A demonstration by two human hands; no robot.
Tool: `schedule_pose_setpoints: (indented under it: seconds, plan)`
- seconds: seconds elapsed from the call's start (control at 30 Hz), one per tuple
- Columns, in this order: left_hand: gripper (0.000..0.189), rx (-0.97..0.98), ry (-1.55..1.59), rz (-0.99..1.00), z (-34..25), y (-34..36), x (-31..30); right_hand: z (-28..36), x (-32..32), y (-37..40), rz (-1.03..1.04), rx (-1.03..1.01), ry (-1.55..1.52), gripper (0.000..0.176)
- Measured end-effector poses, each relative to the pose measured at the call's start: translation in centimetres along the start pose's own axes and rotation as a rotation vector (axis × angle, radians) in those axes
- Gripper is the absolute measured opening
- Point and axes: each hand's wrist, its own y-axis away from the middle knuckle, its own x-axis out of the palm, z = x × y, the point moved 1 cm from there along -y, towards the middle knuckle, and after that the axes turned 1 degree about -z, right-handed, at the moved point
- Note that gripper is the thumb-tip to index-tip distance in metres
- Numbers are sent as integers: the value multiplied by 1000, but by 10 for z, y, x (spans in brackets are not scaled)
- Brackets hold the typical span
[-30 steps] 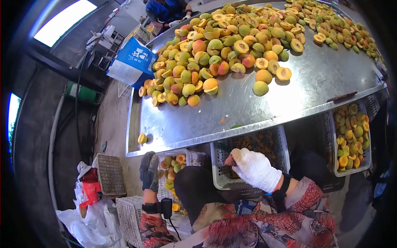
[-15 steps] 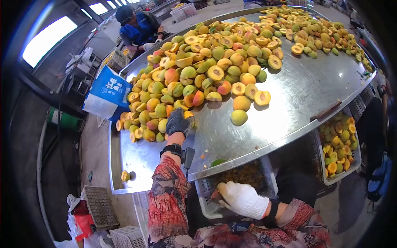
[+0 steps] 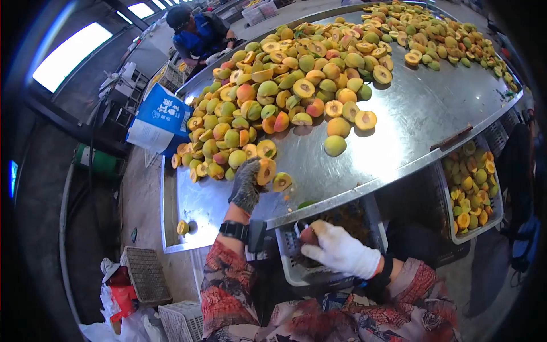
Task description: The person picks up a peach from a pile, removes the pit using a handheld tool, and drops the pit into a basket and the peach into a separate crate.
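In a dark grey glove, my left hand (image 3: 248, 183) is closed around a peach half (image 3: 265, 171), cut face up, over the near edge of the heap. Another peach half (image 3: 281, 182) lies on the metal just right of it. My right hand (image 3: 345, 251), in a white knitted glove, is closed on a small reddish-brown thing (image 3: 308, 236) over a grey crate (image 3: 296, 275) below the table edge; I cannot tell what it is. The large peach heap (image 3: 273, 91), whole and halved, spreads over the metal table (image 3: 410, 108).
A blue and white box (image 3: 162, 119) stands at the table's left edge. One peach half (image 3: 183, 227) lies near the left corner. A crate of cut peaches (image 3: 470, 188) sits under the right side. Across the table, a person (image 3: 199, 35) works with gloved hands. Baskets (image 3: 146, 273) stand lower left.
My left hand has drawn back from the heap with a peach half, and another half now lies beside it. My right hand has risen slightly toward the table edge. The view shifted a little.
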Motion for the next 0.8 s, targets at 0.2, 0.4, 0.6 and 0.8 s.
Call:
schedule_pose_setpoints:
  seconds: [0.2, 0.4, 0.6, 0.8]
  plan:
    - [44, -204, 820, 352, 8, 102, 7, 18, -4, -4, -77, 25, -138, 32]
    - [47, -74, 764, 253, 29, 153, 42, 18, 2, 2, -59, -74, 177, 34]
    - [46, 106, 609, 155, 27, 174, 51, 7, 10, 8, -66, -54, 214, 32]
    - [43, 205, 526, 54, 33, 180, 58, 4, 16, 16, -13, -41, 170, 32]
